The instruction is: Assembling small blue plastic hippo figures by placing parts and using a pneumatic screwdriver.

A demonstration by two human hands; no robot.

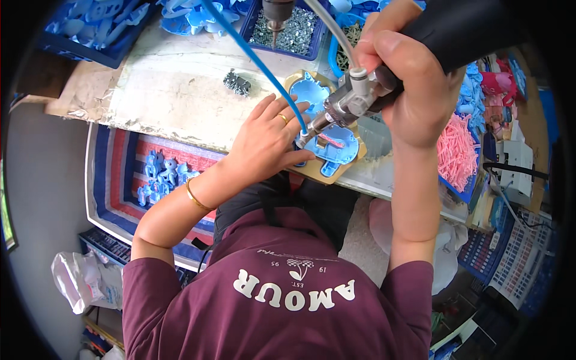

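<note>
My right hand is wrapped round a screwdriving tool with a black body and a metal nose. A blue hose and a clear hose run to it. Its tip points down at a light-blue plastic toy shell with a small pink piece inside. That shell sits in a tan holding block, beside another blue shell half. My left hand lies with fingers stretched over the block's left side, near the tool's tip, gripping nothing. The exact contact at the tip is hidden.
A clump of small dark metal pieces lies left of the block. Behind stand a tray of silver screws and a hanging driver. Blue parts fill a bin at far left. Pink strips fill a basket at right.
</note>
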